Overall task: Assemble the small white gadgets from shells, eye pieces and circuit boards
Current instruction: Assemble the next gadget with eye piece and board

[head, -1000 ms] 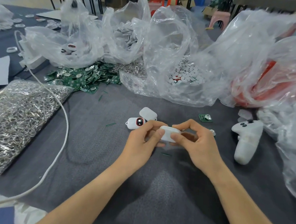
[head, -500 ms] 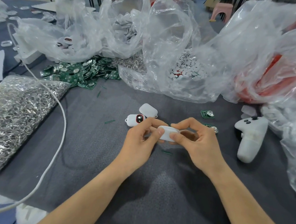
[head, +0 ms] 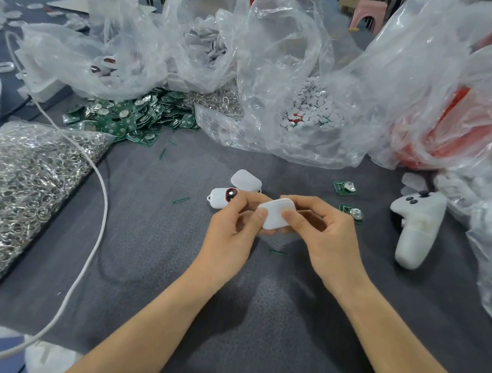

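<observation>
I watch the left hand and right hand pinch the white shell; uneven thumb pressure might cock it; it could slip.

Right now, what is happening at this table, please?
A person pinches one small white shell between the left hand and the right hand, over the grey table. Behind it lie a white gadget with a red-rimmed eye and a second white shell. Two circuit boards lie loose to the right.
</observation>
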### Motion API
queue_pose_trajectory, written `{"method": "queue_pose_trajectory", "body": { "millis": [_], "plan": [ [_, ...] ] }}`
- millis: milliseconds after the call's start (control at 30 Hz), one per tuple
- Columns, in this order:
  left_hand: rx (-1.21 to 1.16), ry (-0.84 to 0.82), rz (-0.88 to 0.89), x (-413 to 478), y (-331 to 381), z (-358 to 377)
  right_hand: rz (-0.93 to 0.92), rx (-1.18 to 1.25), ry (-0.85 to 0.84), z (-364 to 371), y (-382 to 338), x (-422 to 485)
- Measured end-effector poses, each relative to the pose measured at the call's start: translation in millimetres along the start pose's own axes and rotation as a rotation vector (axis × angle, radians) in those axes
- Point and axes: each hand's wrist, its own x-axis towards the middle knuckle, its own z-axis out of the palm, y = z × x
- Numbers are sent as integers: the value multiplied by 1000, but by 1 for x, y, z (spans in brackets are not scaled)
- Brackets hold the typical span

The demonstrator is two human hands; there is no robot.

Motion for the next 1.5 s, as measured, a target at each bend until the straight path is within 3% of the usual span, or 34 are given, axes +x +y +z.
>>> {"method": "queue_pose_trajectory", "body": {
  "millis": [167,367,500,600,700,800,1100,1500],
  "plan": [
    [130,-18,-1,-2,-4,3,-69,-190,-28,-4,1,-1],
    [162,-8,18,-3,-4,2,-56,-194,-41,-4,1,0],
    [-2,36,2,-2,-1,5,2,-62,-43,0,2,2],
    [-98,-32,-14,-3,3,4,-6,-121,-16,1,6,3],
    [84,-45,30,-4,5,6,-74,-203,5,-2,7,2],
    [288,72,121,-4,5,7,-152,-302,-25,-1,7,0],
    [350,28,152,-4,3,4,-219,-529,-68,-1,9,0],
    [36,130,-13,-1,-1,3,-18,-267,-24,-2,6,6]
  ]
}}
